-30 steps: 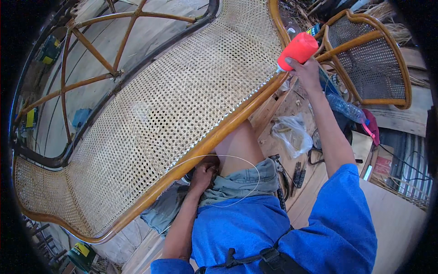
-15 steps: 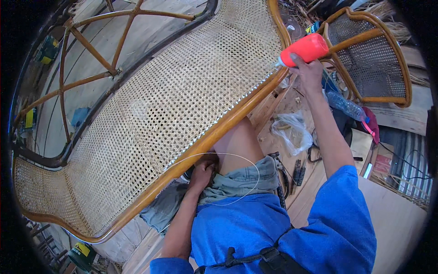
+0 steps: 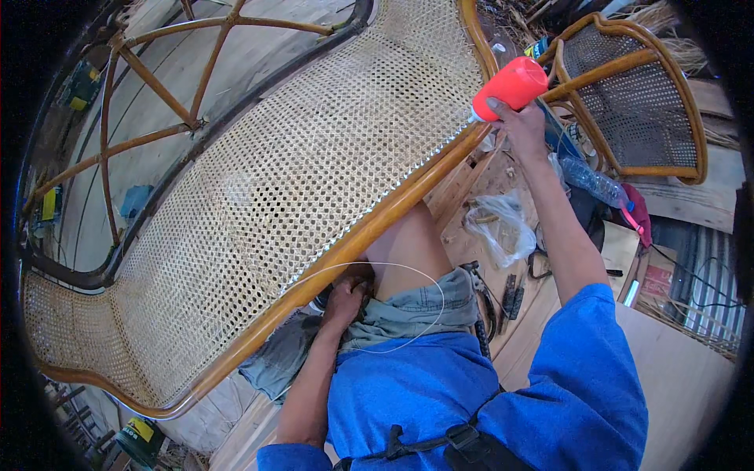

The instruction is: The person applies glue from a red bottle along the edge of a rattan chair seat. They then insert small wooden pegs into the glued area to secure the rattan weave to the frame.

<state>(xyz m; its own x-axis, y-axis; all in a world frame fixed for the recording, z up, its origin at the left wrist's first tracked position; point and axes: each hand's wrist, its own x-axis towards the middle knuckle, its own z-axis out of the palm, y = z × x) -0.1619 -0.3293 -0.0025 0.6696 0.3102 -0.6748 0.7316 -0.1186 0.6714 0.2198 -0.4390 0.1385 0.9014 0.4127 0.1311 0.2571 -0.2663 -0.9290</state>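
Bottle [image 3: 512, 85] is tilting nozzle-down at the cane panel's [image 3: 298, 180] edge, beside the wooden rail [image 3: 369, 235].
Right hand [image 3: 520, 125] is gripping the orange bottle around its body, fingers wrapped closed; it is looking light, soft plastic, squeezable, best held mid-body where the hand is. Left hand [image 3: 344, 302] is resting low under the rail by the knee, curled near a thin white strand [image 3: 424, 279]; whether it is pinching it is unclear.
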